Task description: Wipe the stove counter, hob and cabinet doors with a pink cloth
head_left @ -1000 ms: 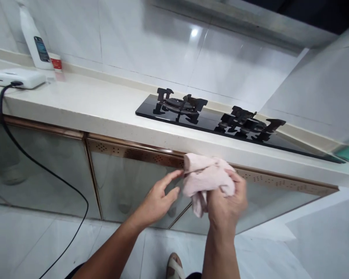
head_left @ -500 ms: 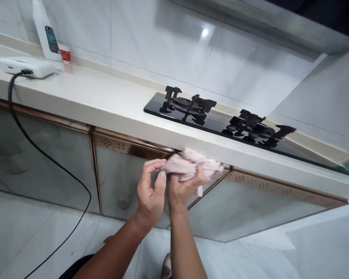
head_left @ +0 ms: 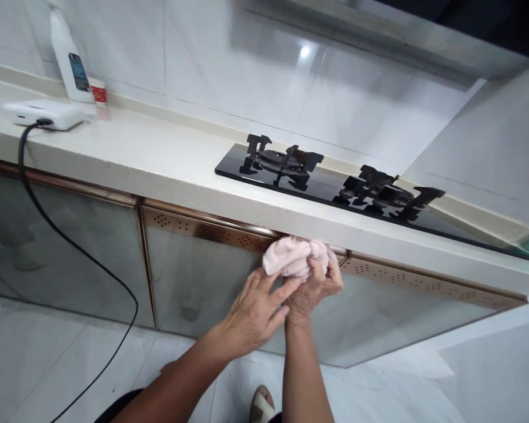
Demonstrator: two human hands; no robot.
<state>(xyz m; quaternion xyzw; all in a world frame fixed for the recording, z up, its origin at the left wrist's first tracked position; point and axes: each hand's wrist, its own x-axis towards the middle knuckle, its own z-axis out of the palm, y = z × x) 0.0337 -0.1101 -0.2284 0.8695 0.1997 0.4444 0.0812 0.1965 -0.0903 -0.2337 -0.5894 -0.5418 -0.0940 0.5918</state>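
Note:
A crumpled pale pink cloth (head_left: 286, 257) is bunched up in my right hand (head_left: 315, 294), whose fingers are wrapped round it. The cloth is against the cabinet front, just under the lip of the countertop (head_left: 158, 167). My left hand (head_left: 254, 308) is open with its fingers stretched out, close to my right wrist. Its fingertips come near the cloth's lower edge; whether they touch it I cannot tell. Behind both hands is the frosted cabinet door (head_left: 194, 288), topped by a copper-coloured perforated strip (head_left: 207, 231).
On the counter sits a black gas stove (head_left: 317, 188) with two burners. A white bottle (head_left: 70, 64), a red-and-white container (head_left: 98, 92) and a white device (head_left: 48, 113) stand at the left. From the device a black cable (head_left: 83, 247) hangs to the floor. A range hood (head_left: 423, 35) juts out above.
My right hand and the cloth have shifted right along the cabinet's top strip. My left hand has moved right and turned, its back now facing up beside my right wrist.

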